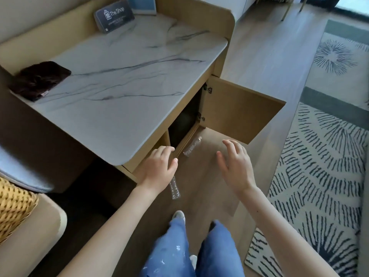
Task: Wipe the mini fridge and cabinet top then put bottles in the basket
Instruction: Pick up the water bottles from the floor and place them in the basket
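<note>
Head view, items as found. Far bottle [192, 146]: on its side on the floor, just before the open cabinet door [239, 112] and dark fridge [185, 120], probably taken out for wiping. Near bottle [174, 188]: also on the floor, partly under the left hand [159, 166]. Basket: not visible. Cloth [38, 80]: lying on the marble surface [129, 76], far left. Left hand: fingers loosely bent, empty, close to the cabinet front. Right hand [233, 166]: fingers spread, empty. Both arms reach forward and down.
</note>
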Available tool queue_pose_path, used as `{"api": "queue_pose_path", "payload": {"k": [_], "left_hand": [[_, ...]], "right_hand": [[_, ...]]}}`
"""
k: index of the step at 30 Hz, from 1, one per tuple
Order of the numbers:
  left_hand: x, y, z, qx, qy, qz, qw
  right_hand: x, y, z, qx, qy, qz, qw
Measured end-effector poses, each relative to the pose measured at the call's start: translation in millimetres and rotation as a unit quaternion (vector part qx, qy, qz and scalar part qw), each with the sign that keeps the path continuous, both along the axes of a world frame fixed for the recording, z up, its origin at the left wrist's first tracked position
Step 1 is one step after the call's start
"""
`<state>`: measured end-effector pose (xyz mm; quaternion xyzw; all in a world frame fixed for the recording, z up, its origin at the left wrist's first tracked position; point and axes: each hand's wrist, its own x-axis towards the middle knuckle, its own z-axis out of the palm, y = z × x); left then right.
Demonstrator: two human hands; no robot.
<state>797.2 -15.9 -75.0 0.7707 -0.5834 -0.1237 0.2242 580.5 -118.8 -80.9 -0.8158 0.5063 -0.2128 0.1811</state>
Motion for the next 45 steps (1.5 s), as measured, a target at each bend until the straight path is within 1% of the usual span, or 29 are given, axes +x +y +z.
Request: {"api": "queue_pose_path", "payload": {"k": [3, 5, 10, 13, 17, 21, 26, 31, 34, 37, 39, 42, 45], "left_hand": [[9.2, -25.9, -57.6, -0.001, 0.018, 0.010, 1.000], [12.6, -41.7, -108.6, -0.004, 0.032, 0.021, 0.999], [21.6, -82.8, -277.0, -0.019, 0.037, 0.044, 0.998], [33.9, -107.0, -389.0, 0.012, 0.048, 0.056, 0.997], [52.8, -132.5, -517.1, 0.043, 0.005, 0.052, 0.998], [66.5, -144.7, -606.4, 0.068, -0.042, 0.060, 0.995], [71.1, -147.2, -672.2, 0.073, -0.033, 0.037, 0.996], [70.7, -144.9, -713.0, 0.080, -0.018, 0.058, 0.995], [69.2, -142.5, -733.7, 0.085, -0.014, 0.079, 0.993], [63.4, -139.9, -749.6, 0.098, -0.021, 0.111, 0.989], [59.2, -136.0, -757.8, 0.097, -0.028, 0.127, 0.987], [56.0, -127.9, -767.4, 0.097, -0.031, 0.146, 0.984], [53.9, -116.5, -778.3, 0.094, -0.033, 0.166, 0.981]], "right_hand": [[16.1, -35.4, -60.5, 0.006, 0.004, 0.019, 1.000], [26.7, -55.7, -111.7, 0.012, 0.007, 0.030, 0.999], [46.6, -100.0, -277.1, 0.031, 0.013, 0.059, 0.998], [56.9, -124.8, -385.0, 0.045, 0.028, 0.074, 0.996], [72.7, -157.2, -512.4, 0.044, 0.060, 0.099, 0.992], [91.0, -186.6, -599.6, 0.043, 0.093, 0.112, 0.988], [106.4, -203.5, -663.0, 0.039, 0.109, 0.123, 0.986], [119.4, -215.1, -709.8, 0.066, 0.113, 0.116, 0.985], [132.9, -228.5, -732.9, 0.087, 0.097, 0.106, 0.986], [150.8, -245.6, -752.5, 0.141, 0.043, 0.038, 0.988], [161.7, -255.4, -765.7, 0.178, 0.003, -0.018, 0.984], [177.6, -270.7, -784.2, 0.214, -0.034, -0.079, 0.973], [193.6, -283.0, -796.2, 0.254, -0.072, -0.142, 0.954]]}}
